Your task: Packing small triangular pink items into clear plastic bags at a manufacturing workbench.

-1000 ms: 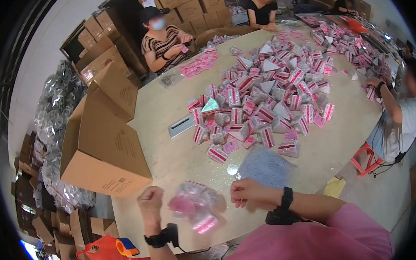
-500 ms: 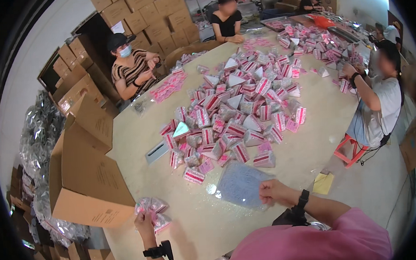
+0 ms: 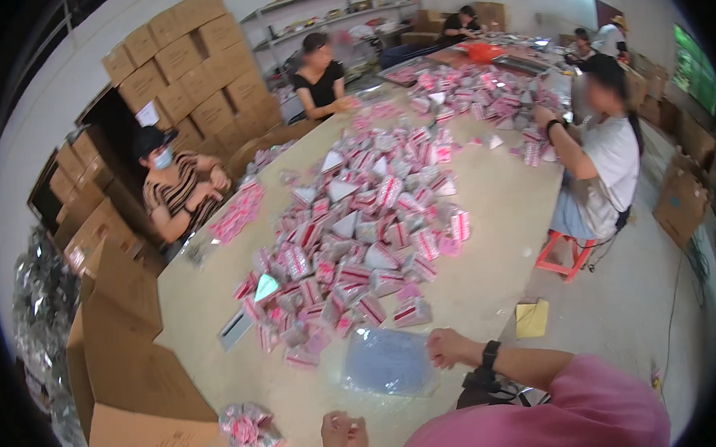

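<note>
My right hand (image 3: 447,347) is closed at the right edge of a large clear plastic bag (image 3: 386,361), which lies flat on the table and looks bluish. Its fingers seem to pinch that edge. Close to my body at the lower edge, my left hand (image 3: 337,437) has its fingers curled in; whatever is in them is hidden. A small cluster of clear bags with pink contents (image 3: 247,432) rests left of it, apart from the hand. Beyond the large bag rises a heap of wedge-shaped packs (image 3: 351,248), pink and white striped, in clear wrap.
An open cardboard box (image 3: 144,396) stands at the table's left edge. A flat grey piece (image 3: 235,329) lies beside the heap, with pink cards (image 3: 238,213) farther off. Several co-workers sit around the table; one is on a red stool (image 3: 564,255). Yellow paper (image 3: 531,318) lies at right.
My left hand has left the cluster of pink bags and come right, toward my body. The right hand stays at the large bag's edge. The whole view has shifted.
</note>
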### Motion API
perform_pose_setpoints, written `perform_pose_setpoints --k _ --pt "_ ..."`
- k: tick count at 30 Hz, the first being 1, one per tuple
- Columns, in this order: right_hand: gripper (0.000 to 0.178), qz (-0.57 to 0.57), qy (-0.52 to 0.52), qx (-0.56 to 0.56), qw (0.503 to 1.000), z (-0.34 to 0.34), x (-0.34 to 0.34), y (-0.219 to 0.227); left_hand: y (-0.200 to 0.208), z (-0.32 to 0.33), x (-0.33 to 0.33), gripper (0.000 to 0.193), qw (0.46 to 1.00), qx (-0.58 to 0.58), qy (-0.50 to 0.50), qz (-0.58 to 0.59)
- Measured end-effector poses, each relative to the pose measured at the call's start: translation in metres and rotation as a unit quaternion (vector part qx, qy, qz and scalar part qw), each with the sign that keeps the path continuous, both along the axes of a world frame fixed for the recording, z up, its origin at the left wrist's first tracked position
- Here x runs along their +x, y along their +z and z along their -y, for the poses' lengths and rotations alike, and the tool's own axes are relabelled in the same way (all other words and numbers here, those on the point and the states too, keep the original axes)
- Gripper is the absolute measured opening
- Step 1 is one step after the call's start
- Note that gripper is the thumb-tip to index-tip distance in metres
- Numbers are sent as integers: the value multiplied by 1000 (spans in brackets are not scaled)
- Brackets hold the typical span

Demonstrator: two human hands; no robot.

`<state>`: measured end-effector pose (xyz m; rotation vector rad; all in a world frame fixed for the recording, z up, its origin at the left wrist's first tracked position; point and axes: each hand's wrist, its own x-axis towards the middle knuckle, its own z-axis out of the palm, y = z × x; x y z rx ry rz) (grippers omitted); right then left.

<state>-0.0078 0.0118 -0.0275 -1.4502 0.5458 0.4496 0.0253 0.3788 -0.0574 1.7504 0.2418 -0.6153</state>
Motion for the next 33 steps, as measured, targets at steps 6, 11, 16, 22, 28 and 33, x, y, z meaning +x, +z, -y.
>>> perform_pose_setpoints --k 6,11,16,22,28,33 --pt "44 10 -42 -114 993 9 9 -3 34 53 -15 48 996 -77 38 -3" --pt "52 6 -51 -149 988 13 11 10 26 71 -11 51 994 -85 63 -27" --pt "54 25 -68 -154 985 0 19 13 -67 37 -3 59 985 15 -33 168" --pt "53 -6 -140 -167 976 42 -9 -10 -23 63 -5 52 987 -135 78 -34" --pt "69 -24 -65 -108 992 21 -16 -8 -19 61 3 55 992 -107 58 -30" --pt "72 13 -51 -74 996 -6 -2 -14 -44 62 19 56 987 -122 69 75"
